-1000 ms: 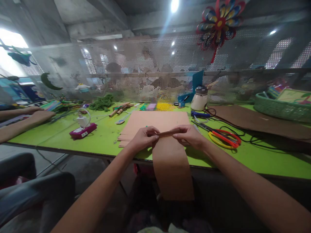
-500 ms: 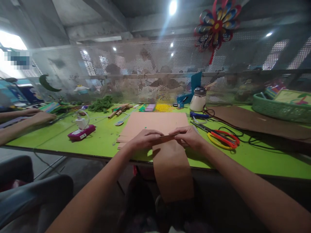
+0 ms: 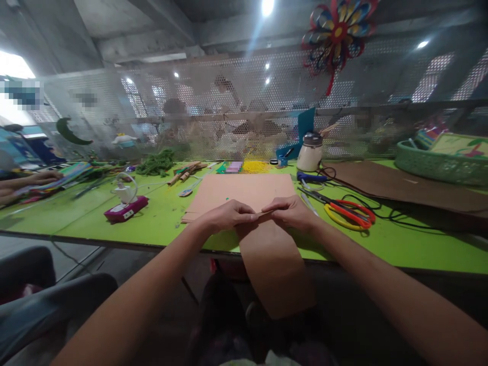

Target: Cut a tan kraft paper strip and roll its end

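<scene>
A long strip of brown paper [image 3: 272, 259] hangs from my fingers over the table's front edge, curving down toward my lap. My left hand [image 3: 233, 214] pinches its folded or rolled upper end, thumb along the near side. Close beside it, my right hand [image 3: 292, 212] grips the same end between thumb and fingers. Behind both hands lies a stack of flat brown paper sheets [image 3: 247, 187]. Scissors with red and yellow handles [image 3: 351, 213] rest to the right of my right hand.
On the green table [image 3: 160, 213], a purple power strip [image 3: 127, 208] stands left, with rolled brown sticks [image 3: 186, 173] behind. A jar [image 3: 309, 152], a glue gun [image 3: 312, 177], brown sheets [image 3: 381, 180] and a green basket [image 3: 438, 165] are right. Another person's hand [image 3: 43, 177] works far left.
My fingers have shifted on the strip's upper end, my left thumb now in front. The strip's lower end has swung right. The other person's hands have moved left.
</scene>
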A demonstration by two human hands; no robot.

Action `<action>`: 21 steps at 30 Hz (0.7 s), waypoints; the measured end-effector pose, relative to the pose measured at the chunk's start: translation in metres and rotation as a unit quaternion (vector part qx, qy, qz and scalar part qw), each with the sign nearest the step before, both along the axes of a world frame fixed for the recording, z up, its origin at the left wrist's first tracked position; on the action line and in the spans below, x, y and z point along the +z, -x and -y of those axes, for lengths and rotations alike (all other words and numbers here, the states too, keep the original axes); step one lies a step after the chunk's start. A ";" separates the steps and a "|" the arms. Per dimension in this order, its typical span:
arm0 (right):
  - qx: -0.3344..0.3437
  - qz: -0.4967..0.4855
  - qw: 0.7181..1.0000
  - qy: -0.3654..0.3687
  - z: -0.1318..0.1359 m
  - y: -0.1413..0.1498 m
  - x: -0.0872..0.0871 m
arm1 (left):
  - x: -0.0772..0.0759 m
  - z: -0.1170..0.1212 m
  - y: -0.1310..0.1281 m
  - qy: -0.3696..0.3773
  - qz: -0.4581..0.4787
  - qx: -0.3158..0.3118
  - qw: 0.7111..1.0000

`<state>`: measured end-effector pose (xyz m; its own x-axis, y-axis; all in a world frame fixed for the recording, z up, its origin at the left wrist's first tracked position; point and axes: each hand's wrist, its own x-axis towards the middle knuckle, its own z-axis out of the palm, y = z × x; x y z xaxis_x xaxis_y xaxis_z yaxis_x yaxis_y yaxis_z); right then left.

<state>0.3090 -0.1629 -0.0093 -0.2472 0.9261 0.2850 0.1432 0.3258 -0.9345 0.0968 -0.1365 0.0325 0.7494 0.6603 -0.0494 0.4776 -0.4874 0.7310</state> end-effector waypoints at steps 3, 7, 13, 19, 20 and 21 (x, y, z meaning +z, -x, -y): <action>-0.003 0.027 0.999 -0.018 0.000 -0.001 0.000 | -0.006 -0.001 -0.001 -0.013 0.003 0.007 1.000; 0.004 0.040 0.999 0.016 -0.001 -0.001 -0.001 | -0.011 -0.001 -0.001 -0.038 0.005 0.017 0.999; 0.106 -0.018 0.991 0.079 -0.002 -0.008 0.003 | -0.012 0.003 0.001 -0.009 0.027 0.047 0.998; 0.139 -0.009 0.985 0.100 0.001 -0.013 0.010 | -0.010 0.009 0.004 0.016 0.049 0.078 0.996; 0.132 -0.005 0.985 0.109 0.001 -0.013 0.010 | -0.010 0.010 0.005 0.019 0.052 0.082 0.995; 0.122 -0.002 0.986 0.116 0.001 -0.013 0.010 | -0.009 0.011 0.006 0.020 0.055 0.084 0.995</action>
